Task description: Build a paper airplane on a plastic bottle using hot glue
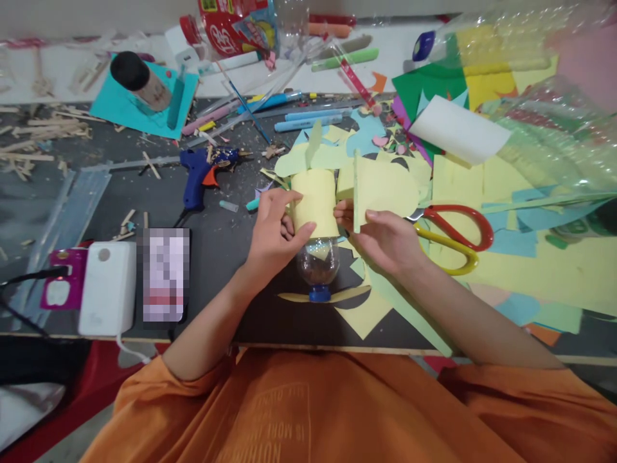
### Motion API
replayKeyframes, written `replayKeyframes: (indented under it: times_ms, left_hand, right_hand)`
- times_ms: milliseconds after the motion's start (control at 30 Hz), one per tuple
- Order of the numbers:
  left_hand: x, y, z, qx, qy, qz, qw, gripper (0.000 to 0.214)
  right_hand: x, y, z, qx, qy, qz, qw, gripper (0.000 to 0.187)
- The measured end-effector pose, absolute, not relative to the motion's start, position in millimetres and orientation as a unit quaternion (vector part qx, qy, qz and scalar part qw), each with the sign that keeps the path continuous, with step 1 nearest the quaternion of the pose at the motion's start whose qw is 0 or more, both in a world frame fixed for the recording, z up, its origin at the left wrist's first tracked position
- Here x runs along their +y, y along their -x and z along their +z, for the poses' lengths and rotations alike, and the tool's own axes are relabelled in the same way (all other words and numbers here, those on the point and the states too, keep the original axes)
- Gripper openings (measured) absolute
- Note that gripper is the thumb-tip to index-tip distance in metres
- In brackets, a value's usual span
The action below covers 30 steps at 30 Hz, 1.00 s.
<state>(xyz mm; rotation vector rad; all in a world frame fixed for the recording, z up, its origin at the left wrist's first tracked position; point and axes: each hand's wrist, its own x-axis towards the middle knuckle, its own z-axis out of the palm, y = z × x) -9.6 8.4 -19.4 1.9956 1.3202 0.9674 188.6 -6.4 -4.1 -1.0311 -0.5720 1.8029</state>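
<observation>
A clear plastic bottle (318, 262) with a blue cap (319, 294) lies pointing toward me on the dark table. A yellow sheet of paper (315, 202) is wrapped round its body. My left hand (270, 235) grips the wrapped bottle from the left, thumb on the paper. My right hand (380, 238) pinches the loose end of the yellow paper (383, 186) on the right side, holding it up on edge. Red and yellow scissors (453, 235) lie just right of my right hand.
A blue glue gun (200, 173) lies left of the bottle. A white charger (107, 287) and a phone (165, 274) sit at the table's near left edge. Coloured paper scraps (530, 257) cover the right side. Pens, wooden sticks and plastic bottles (544, 138) crowd the back.
</observation>
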Motion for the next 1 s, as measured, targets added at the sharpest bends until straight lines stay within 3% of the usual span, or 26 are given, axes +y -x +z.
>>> replayKeyframes:
  times_ms: [267, 400, 1000]
  left_hand:
    - [8.3, 4.9, -21.7, 0.507, -0.716, 0.359, 0.318, 0.039]
    - [7.0, 3.6, -24.7, 0.503, -0.726, 0.358, 0.303, 0.042]
    - [4.3, 2.8, -22.8, 0.466, -0.776, 0.328, 0.269, 0.049]
  right_hand:
    - [-6.7, -199.6, -6.3, -0.23, 0.518, 0.635, 0.524, 0.006]
    - [-11.4, -198.7, -12.9, -0.234, 0.56, 0.6, 0.521, 0.008]
    - [-10.9, -189.7, -10.6, -0.241, 0.562, 0.617, 0.495, 0.013]
